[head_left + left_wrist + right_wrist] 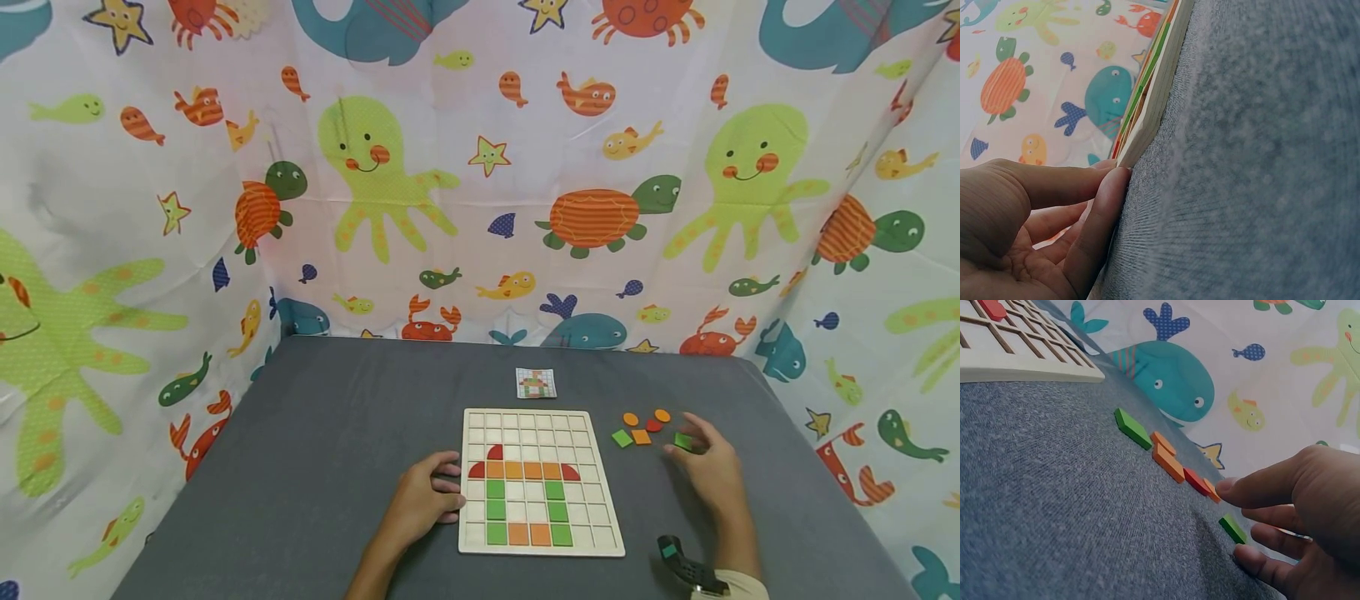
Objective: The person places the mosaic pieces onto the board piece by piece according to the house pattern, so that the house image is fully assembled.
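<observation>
A pale wooden grid board (603, 508) lies on the table with red, orange and green pieces set in its cells. My left hand (427, 496) is at its left edge. In the left wrist view, the thumb and a finger (1107, 194) hold that edge between their tips. To the right of the board, my right hand (708, 467) reaches over a green square tile (682, 442). The right wrist view shows this tile (1233, 529) flat on the cloth, between spread thumb and fingers. Beside it lie a red piece (654, 425) and an orange disc (662, 415).
Further left in the loose group are another green square (622, 438), an orange square (641, 437) and a second orange disc (631, 419). A small pattern card (536, 383) lies behind the board. Grey cloth (337, 417) covers the table, and a printed sea-animal curtain (495, 108) hangs around it.
</observation>
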Demonstrator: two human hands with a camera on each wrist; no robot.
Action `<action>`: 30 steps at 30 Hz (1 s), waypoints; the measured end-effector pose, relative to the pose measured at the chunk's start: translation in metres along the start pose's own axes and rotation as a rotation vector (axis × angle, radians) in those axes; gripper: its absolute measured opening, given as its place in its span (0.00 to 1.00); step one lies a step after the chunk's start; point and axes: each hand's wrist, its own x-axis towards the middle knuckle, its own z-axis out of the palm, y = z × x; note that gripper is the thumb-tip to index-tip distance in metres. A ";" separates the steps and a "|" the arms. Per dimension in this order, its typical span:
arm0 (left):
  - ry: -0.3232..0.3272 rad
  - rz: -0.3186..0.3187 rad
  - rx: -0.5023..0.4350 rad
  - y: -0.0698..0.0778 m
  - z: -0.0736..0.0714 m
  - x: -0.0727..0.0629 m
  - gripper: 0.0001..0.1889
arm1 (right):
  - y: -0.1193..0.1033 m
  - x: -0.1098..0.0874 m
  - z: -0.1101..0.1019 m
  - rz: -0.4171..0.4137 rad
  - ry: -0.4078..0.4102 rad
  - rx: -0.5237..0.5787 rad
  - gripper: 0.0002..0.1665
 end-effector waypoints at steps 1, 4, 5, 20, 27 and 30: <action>0.000 -0.002 0.000 0.000 0.000 0.000 0.35 | 0.000 0.000 -0.001 0.008 -0.005 0.001 0.44; -0.001 -0.002 0.000 0.000 0.000 0.000 0.35 | 0.002 0.001 -0.002 0.034 -0.019 -0.003 0.45; -0.002 -0.003 0.000 -0.001 0.000 0.000 0.35 | 0.002 0.001 -0.002 0.043 -0.022 -0.007 0.45; -0.012 -0.005 0.000 -0.002 -0.001 -0.001 0.35 | 0.003 0.000 0.001 0.052 0.019 -0.116 0.39; -0.016 0.002 -0.009 -0.002 -0.001 0.000 0.35 | 0.006 0.000 0.001 0.027 0.043 -0.155 0.37; -0.015 0.001 -0.009 -0.002 -0.001 -0.001 0.35 | 0.006 0.001 0.001 0.022 0.054 -0.169 0.38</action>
